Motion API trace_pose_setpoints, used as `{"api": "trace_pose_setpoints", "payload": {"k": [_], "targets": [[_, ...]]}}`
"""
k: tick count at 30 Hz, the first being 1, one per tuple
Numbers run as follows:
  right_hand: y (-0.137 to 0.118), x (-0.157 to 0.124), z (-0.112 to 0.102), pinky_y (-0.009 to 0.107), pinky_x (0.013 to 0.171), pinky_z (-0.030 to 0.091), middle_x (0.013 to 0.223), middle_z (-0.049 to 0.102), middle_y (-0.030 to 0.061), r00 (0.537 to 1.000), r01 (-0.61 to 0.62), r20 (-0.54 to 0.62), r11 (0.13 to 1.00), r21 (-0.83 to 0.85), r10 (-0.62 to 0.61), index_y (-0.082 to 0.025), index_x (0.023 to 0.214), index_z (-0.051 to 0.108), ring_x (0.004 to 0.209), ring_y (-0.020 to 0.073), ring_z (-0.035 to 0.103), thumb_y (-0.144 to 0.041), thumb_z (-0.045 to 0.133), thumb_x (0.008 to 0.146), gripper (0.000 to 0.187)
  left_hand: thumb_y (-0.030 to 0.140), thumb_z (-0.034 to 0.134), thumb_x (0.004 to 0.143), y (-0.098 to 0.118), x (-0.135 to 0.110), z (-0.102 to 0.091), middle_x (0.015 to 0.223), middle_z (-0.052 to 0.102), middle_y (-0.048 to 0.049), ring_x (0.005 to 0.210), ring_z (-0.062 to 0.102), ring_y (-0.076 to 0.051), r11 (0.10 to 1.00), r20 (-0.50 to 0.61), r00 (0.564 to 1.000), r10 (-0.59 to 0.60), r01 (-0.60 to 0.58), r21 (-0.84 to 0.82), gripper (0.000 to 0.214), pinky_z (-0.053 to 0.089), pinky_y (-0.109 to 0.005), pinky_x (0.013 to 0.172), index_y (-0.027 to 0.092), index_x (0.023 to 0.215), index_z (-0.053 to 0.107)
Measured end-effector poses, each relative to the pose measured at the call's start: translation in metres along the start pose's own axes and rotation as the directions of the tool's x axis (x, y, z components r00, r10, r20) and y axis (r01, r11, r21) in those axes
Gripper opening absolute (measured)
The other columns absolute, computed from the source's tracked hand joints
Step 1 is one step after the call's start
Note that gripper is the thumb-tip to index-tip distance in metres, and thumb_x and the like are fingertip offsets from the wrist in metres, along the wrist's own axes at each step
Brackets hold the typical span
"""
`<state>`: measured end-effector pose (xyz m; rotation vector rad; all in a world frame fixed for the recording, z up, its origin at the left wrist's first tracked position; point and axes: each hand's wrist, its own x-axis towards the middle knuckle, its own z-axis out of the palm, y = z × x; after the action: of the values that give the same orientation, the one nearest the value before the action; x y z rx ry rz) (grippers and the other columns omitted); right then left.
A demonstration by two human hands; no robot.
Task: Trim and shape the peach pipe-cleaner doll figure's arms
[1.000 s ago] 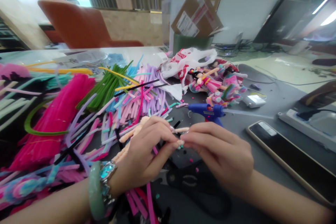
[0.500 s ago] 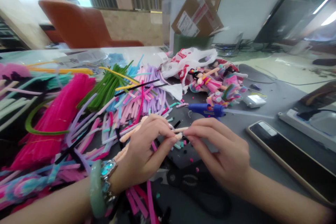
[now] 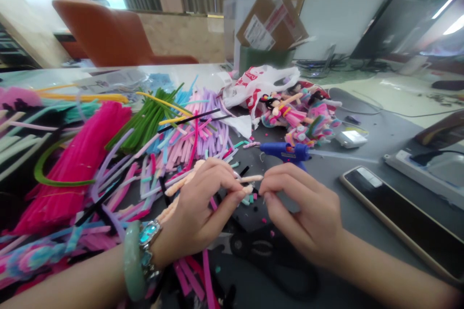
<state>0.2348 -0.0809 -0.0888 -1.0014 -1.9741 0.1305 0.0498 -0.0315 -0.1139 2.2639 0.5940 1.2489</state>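
My left hand (image 3: 206, 198) is closed in a pinch on a pale peach pipe cleaner (image 3: 251, 179). One straight end of it sticks out to the right, and a fluffy bent bit shows just below. Thicker, twisted peach lengths (image 3: 176, 187) come out behind the left hand, partly hidden by it. My right hand (image 3: 304, 207) is beside the straight tip, its thumb and forefinger drawn together. Whether anything tiny is between them I cannot make out. Under the hands lie black-handled scissors (image 3: 253, 246) on the grey table mat.
Pipe cleaners in bundles cover the left, including pink (image 3: 78, 164) and green (image 3: 145, 125) ones. A blue glue gun (image 3: 284, 150) lies beyond my hands, before pipe-cleaner dolls (image 3: 290, 113) and a plastic bag (image 3: 250, 89). To the right are a phone (image 3: 398, 222) and a power strip (image 3: 427, 174).
My right fingers have slid slightly right, off the straight end of the peach pipe cleaner, so more of its tip shows. My left hand has stayed in place.
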Motion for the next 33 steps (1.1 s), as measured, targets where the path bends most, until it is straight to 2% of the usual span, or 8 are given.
{"api": "trace_pose_setpoints", "payload": {"k": [5,11,27,33], "targets": [[0.0022,-0.0006,0.0009,0.022,0.07,0.045,0.084,0.06,0.0048,1.0,-0.016,-0.017,0.999,0.048,0.017,-0.012,0.086,0.059,0.078,0.0114,0.056,-0.001,0.053,0.079,0.014,0.004,0.057,0.08,-0.001,0.0001,-0.0003,0.084,0.055,-0.0041,0.089,0.052,-0.016,1.0,0.003,1.0,-0.001,0.001,0.002,0.013,0.044,-0.035,0.079,0.015,0.085,0.055],[0.0028,-0.0011,0.0022,0.021,0.069,0.045,0.084,0.059,0.0038,1.0,-0.014,-0.018,0.998,0.062,0.015,-0.012,0.088,0.059,0.077,0.0106,0.056,-0.002,0.055,0.078,0.015,0.003,0.056,0.08,-0.0004,0.0001,-0.0007,0.083,0.054,-0.0041,0.088,0.051,-0.016,1.0,0.005,1.0,-0.01,0.01,-0.01,0.013,0.044,-0.034,0.078,0.015,0.085,0.055],[0.0035,-0.0035,0.0045,0.022,0.064,0.046,0.085,0.059,0.0035,0.999,-0.025,-0.026,1.0,0.007,0.025,-0.014,0.087,0.059,0.07,0.0102,0.056,-0.009,0.062,0.076,0.012,0.004,0.057,0.079,-0.0007,0.0001,0.0002,0.082,0.055,-0.0039,0.088,0.051,-0.016,1.0,-0.002,1.0,-0.004,0.004,-0.002,0.014,0.045,-0.034,0.078,0.016,0.085,0.055],[0.0026,-0.0036,0.0047,0.022,0.068,0.047,0.088,0.06,0.0048,1.0,-0.002,-0.021,1.0,-0.025,0.002,-0.014,0.089,0.06,0.079,0.0123,0.059,-0.01,0.062,0.075,0.015,0.005,0.057,0.08,0.0001,0.0005,-0.0005,0.082,0.056,-0.0046,0.088,0.052,-0.018,1.0,0.002,1.0,0.001,-0.001,0.011,0.013,0.046,-0.035,0.077,0.017,0.085,0.056]]}}
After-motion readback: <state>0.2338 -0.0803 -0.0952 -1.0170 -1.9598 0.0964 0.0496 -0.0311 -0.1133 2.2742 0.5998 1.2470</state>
